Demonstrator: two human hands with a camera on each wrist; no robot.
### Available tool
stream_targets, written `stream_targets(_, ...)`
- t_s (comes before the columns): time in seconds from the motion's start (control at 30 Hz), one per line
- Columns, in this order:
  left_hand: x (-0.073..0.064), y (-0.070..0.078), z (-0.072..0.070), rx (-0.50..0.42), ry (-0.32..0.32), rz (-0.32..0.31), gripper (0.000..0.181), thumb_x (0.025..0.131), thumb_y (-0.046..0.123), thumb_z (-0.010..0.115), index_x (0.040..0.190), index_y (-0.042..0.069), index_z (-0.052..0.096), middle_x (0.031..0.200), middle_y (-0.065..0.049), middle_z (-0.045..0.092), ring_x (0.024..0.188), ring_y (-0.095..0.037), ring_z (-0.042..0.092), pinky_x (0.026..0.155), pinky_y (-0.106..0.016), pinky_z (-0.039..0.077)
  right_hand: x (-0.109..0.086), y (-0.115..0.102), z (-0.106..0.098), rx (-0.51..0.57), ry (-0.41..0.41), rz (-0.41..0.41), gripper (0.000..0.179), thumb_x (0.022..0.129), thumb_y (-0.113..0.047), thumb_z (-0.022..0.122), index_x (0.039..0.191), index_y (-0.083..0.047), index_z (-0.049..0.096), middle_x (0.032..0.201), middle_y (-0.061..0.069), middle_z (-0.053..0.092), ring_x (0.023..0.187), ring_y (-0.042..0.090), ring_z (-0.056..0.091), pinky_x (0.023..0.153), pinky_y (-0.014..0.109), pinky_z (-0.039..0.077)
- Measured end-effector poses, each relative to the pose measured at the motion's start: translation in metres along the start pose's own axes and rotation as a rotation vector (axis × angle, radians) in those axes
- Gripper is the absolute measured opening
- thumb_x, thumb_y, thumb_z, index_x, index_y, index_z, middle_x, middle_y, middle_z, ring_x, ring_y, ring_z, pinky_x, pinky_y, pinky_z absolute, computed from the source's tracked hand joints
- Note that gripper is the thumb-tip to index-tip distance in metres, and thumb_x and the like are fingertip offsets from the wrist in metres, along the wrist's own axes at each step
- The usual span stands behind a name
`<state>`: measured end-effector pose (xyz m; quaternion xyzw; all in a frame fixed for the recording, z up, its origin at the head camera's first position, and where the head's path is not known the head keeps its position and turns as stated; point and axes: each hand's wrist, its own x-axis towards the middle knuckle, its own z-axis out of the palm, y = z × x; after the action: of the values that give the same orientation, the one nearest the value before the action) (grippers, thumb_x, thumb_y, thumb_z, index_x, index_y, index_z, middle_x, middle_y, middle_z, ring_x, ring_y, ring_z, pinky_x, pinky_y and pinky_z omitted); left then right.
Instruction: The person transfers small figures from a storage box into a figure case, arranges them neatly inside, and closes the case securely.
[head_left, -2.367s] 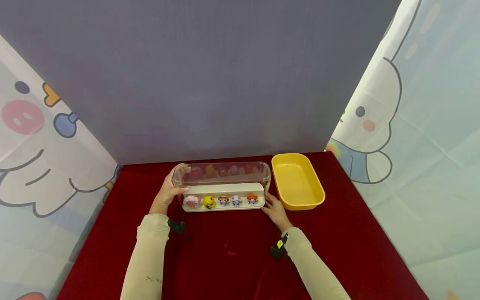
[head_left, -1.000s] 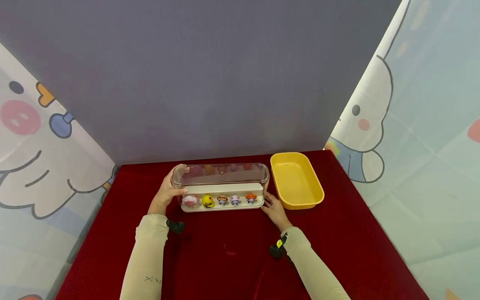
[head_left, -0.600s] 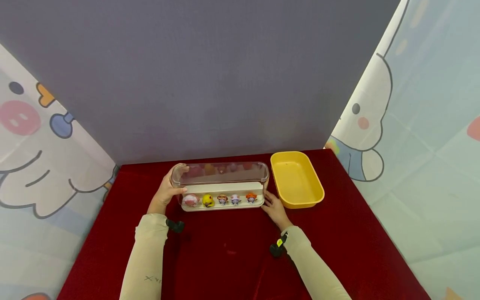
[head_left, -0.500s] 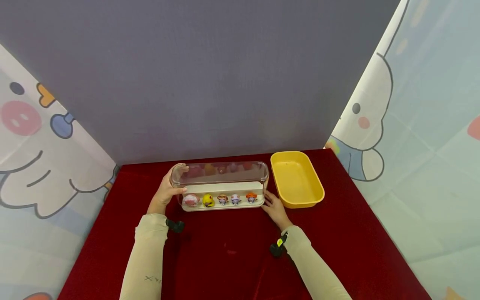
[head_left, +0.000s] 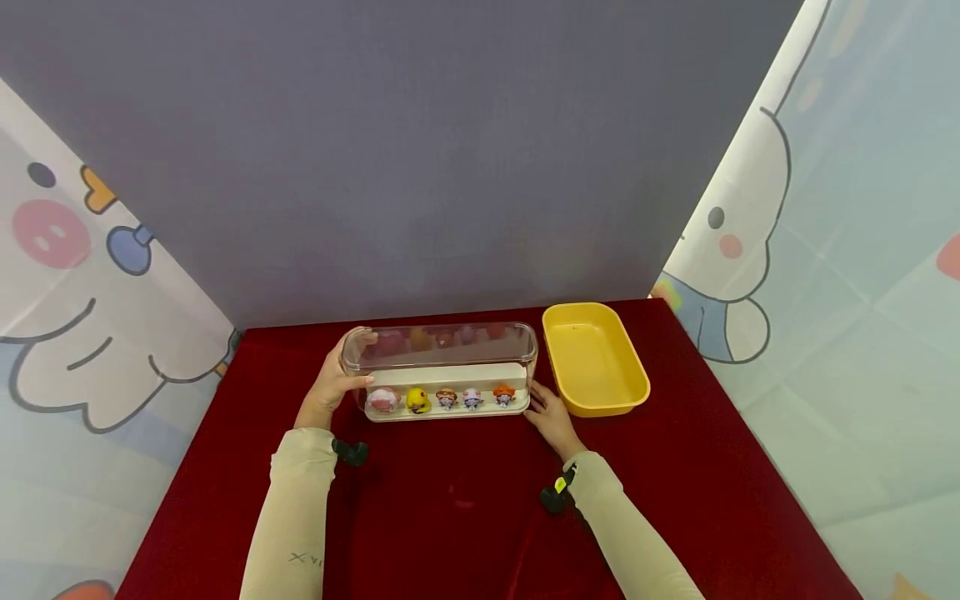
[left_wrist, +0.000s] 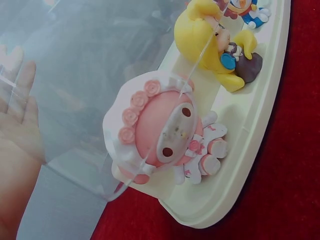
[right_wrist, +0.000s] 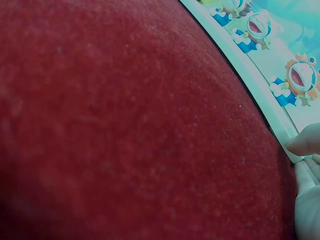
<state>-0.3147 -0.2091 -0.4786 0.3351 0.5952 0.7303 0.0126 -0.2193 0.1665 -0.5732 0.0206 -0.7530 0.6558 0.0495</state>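
Note:
A clear plastic cover [head_left: 442, 350] sits tilted over a long white display base [head_left: 450, 375], its front edge raised. My left hand [head_left: 332, 383] grips the cover's left end, thumb in front and fingers behind; in the left wrist view its palm shows through the plastic. At the base's right front corner, my right hand [head_left: 553, 423] pinches the edge, with the thumb [right_wrist: 304, 141] on top and fingers below. Several figurines stand in a row on the base, among them a pink one in a white bonnet [left_wrist: 160, 125], a yellow one [left_wrist: 200, 42] and an orange-maned one [head_left: 504, 397].
A yellow tray [head_left: 596, 367] lies right of the display box, close to my right hand. Red cloth [head_left: 450, 517] covers the table. A grey panel [head_left: 450, 167] rises behind, and printed cartoon curtains [head_left: 847, 333] hang on both sides.

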Motion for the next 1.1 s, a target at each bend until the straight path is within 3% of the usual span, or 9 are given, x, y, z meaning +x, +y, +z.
stream_targets(0.07, 0.000, 0.000, 0.000, 0.004, 0.001, -0.006, 0.078, 0.058, -0.034, 0.053, 0.130, -0.023, 0.024, 0.126, -0.013, 0.054, 0.120, -0.013, 0.047, 0.100, -0.017, 0.041, 0.004, 0.018, -0.004, 0.030, -0.020, -0.074, 0.061, 0.082, 0.011, 0.058, 0.140, 0.006, 0.038, 0.142, 0.027, 0.039, 0.129, 0.040, 0.040, 0.106, 0.047, 0.040)
stream_targets(0.17, 0.000, -0.001, -0.001, 0.003, 0.003, -0.018, 0.078, 0.058, -0.035, 0.053, 0.131, -0.021, 0.027, 0.127, -0.015, 0.053, 0.120, -0.013, 0.048, 0.091, -0.018, 0.049, 0.005, 0.024, -0.005, 0.039, -0.026, -0.122, 0.061, 0.082, 0.008, 0.060, 0.139, 0.005, 0.040, 0.140, 0.026, 0.041, 0.128, 0.040, 0.041, 0.105, 0.047, 0.042)
stream_targets(0.27, 0.000, -0.002, -0.001, 0.003, 0.005, -0.031, 0.078, 0.058, -0.035, 0.053, 0.131, -0.020, 0.028, 0.127, -0.013, 0.054, 0.119, -0.012, 0.048, 0.086, -0.019, 0.052, 0.005, 0.020, -0.003, 0.024, -0.016, -0.077, 0.061, 0.082, 0.011, 0.057, 0.139, 0.007, 0.039, 0.141, 0.027, 0.040, 0.129, 0.041, 0.039, 0.106, 0.048, 0.040)
stream_targets(0.33, 0.000, -0.002, -0.001, 0.008, 0.005, -0.036, 0.078, 0.058, -0.035, 0.051, 0.131, -0.019, 0.028, 0.126, -0.008, 0.056, 0.119, -0.012, 0.048, 0.088, -0.018, 0.050, 0.002, 0.003, 0.000, -0.008, 0.001, -0.003, 0.061, 0.080, 0.017, 0.054, 0.138, 0.012, 0.037, 0.140, 0.032, 0.037, 0.129, 0.046, 0.037, 0.107, 0.054, 0.035)
stream_targets(0.47, 0.000, -0.002, 0.000, 0.021, 0.005, -0.045, 0.077, 0.058, -0.035, 0.049, 0.130, -0.018, 0.030, 0.123, 0.005, 0.058, 0.118, -0.011, 0.048, 0.091, -0.014, 0.047, -0.003, -0.018, 0.002, -0.033, -0.003, 0.046, 0.059, 0.080, 0.023, 0.052, 0.136, 0.018, 0.034, 0.139, 0.036, 0.035, 0.127, 0.050, 0.036, 0.106, 0.056, 0.035)
stream_targets(0.53, 0.000, -0.002, 0.000, 0.020, 0.005, -0.047, 0.077, 0.058, -0.036, 0.049, 0.130, -0.017, 0.031, 0.122, 0.006, 0.058, 0.118, -0.011, 0.048, 0.092, -0.014, 0.047, -0.005, -0.027, 0.003, -0.025, -0.007, 0.059, 0.059, 0.080, 0.023, 0.051, 0.136, 0.019, 0.033, 0.139, 0.037, 0.034, 0.127, 0.050, 0.036, 0.106, 0.056, 0.035)
stream_targets(0.77, 0.000, -0.003, 0.000, -0.005, -0.015, -0.030, 0.078, 0.060, -0.034, 0.053, 0.132, -0.016, 0.032, 0.127, -0.013, 0.053, 0.119, -0.012, 0.047, 0.092, -0.017, 0.047, -0.008, -0.032, 0.002, -0.019, -0.020, 0.057, 0.058, 0.081, 0.023, 0.050, 0.136, 0.020, 0.032, 0.140, 0.037, 0.033, 0.127, 0.050, 0.035, 0.107, 0.056, 0.034)
stream_targets(0.87, 0.000, -0.002, 0.000, 0.002, -0.014, -0.038, 0.079, 0.059, -0.033, 0.055, 0.132, -0.018, 0.029, 0.127, -0.015, 0.052, 0.118, -0.012, 0.048, 0.095, -0.020, 0.045, -0.008, -0.031, 0.002, -0.005, -0.023, 0.040, 0.058, 0.080, 0.023, 0.049, 0.135, 0.021, 0.031, 0.139, 0.039, 0.033, 0.127, 0.052, 0.035, 0.107, 0.057, 0.033)
stream_targets(1.1, 0.003, 0.002, 0.004, 0.054, -0.004, -0.073, 0.080, 0.059, -0.033, 0.056, 0.131, -0.022, 0.024, 0.122, 0.002, 0.057, 0.117, -0.015, 0.047, 0.101, -0.019, 0.039, -0.007, -0.028, 0.002, 0.010, -0.018, 0.043, 0.058, 0.081, 0.023, 0.048, 0.136, 0.020, 0.031, 0.139, 0.039, 0.032, 0.127, 0.051, 0.035, 0.108, 0.056, 0.032)
